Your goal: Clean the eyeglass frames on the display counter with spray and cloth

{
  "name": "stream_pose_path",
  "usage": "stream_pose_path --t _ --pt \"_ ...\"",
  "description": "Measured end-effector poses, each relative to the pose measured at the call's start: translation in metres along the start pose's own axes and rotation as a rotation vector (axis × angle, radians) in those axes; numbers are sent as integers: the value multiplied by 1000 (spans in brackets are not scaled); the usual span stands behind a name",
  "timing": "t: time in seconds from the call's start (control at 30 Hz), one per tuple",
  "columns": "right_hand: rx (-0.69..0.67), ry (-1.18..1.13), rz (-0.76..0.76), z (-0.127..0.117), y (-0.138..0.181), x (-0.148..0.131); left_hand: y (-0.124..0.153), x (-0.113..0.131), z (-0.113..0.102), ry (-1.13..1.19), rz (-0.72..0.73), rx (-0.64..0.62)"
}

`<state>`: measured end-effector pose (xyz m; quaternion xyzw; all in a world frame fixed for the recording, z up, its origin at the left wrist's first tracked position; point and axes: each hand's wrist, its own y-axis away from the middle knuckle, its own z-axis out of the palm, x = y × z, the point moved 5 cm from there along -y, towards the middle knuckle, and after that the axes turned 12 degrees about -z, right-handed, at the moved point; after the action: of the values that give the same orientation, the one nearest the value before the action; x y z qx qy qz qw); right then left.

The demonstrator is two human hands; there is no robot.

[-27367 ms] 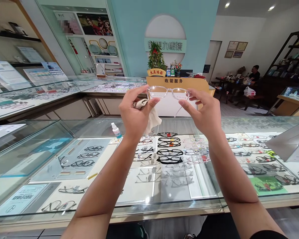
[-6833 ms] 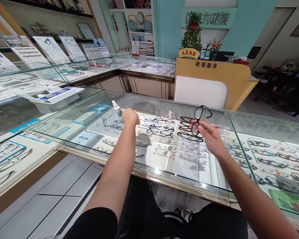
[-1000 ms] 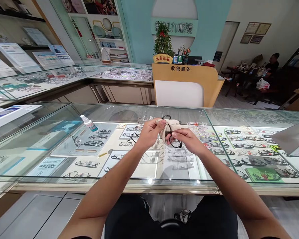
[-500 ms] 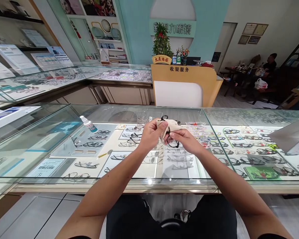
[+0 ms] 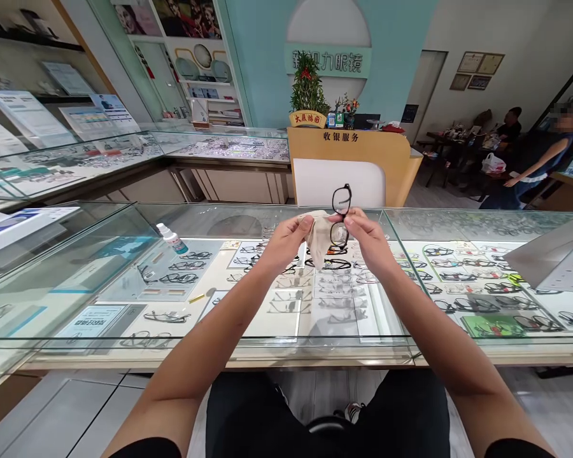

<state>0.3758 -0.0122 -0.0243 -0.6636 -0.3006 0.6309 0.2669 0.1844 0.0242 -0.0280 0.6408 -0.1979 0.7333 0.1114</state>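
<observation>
The person seems to sit close against the bench (image 5: 195, 364), with the knees in dark trousers (image 5: 248, 413) below its front edge, so that both arms can reach over the glass top. Near the front, at right, a green card (image 5: 475, 326) lies with eyeglass frames on it, perhaps to make them more noticeable among the others. Further in, the left hand (image 5: 284, 242) has its grip pinched on a pale cloth (image 5: 319, 242); only the upper part is held, and so the rest hangs down loosely. Just beside it, the right hand (image 5: 370, 238) has its grip pinching the black eyeglasses (image 5: 342, 200) around the bridge; they are in the air above the bench, turned so that one lens is over the other. I suppose this hold is chosen because it leaves most of both lenses uncovered. Whether the cloth touches the lower lens, I cannot tell surely. To the left, a spray bottle (image 5: 172, 239) seems to stand on the glass, aside from the forearms but, in my opinion, within their reach. Behind is a yellow cashier stand (image 5: 396, 159), with a leafy plant (image 5: 308, 86) at its left end, where it leaves the written front free. Farther, at right, a standing person (image 5: 547, 159) is seen.
</observation>
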Motion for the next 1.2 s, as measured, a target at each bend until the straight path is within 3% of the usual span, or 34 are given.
stream_pose_path --t 0.17,0.43,0.87,1.2 --pt "-3 29 -107 -1 -39 -26 -16 36 23 -56 27 -108" --pt "25 -53 -281 -1 -82 -54 -36 82 48 4 152 -76" --pt "33 -288 -105 21 -84 -46 -36 81 52 52 226 18" --pt "151 -423 -57 24 -78 -56 -34 78 51 -14 218 -179"
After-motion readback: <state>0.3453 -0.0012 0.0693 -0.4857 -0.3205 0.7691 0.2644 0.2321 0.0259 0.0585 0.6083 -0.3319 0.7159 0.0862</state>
